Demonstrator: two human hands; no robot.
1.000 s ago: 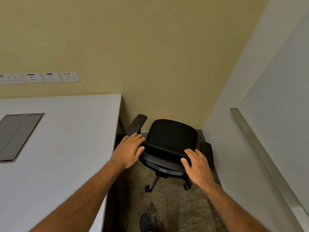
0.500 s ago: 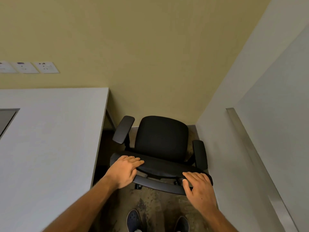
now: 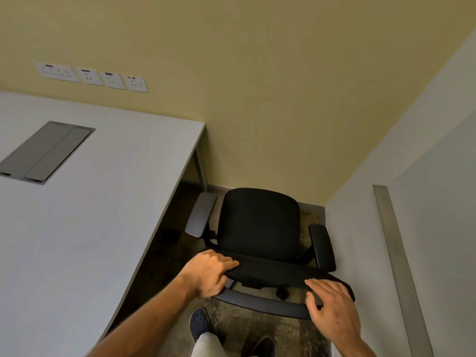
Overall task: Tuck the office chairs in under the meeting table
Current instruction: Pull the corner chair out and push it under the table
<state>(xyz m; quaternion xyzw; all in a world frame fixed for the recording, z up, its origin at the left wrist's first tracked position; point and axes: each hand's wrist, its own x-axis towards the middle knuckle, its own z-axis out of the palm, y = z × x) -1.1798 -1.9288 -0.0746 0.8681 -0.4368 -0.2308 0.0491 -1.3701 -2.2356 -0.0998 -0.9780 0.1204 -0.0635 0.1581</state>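
The office chair (image 3: 258, 222) stands in the corner, just beside the bench (image 3: 103, 202) edge and not yet under it, its seat facing the yellow wall (image 3: 257, 99). The left grip (image 3: 208, 273) wraps the top of the backrest (image 3: 273, 273), thumb beneath. The right grip (image 3: 332, 305) lies on the other end with fingers nearly straight, holding nothing — one at each end, likely so the chair can be swivelled toward the bench and rolled in.

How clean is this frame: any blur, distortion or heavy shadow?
Head view: wide-angle bending bows the edge of the white rectangular meeting table; the floor beneath it sits in deep shadow; the black fabric office chair is sharp; the left forearm looks soft.
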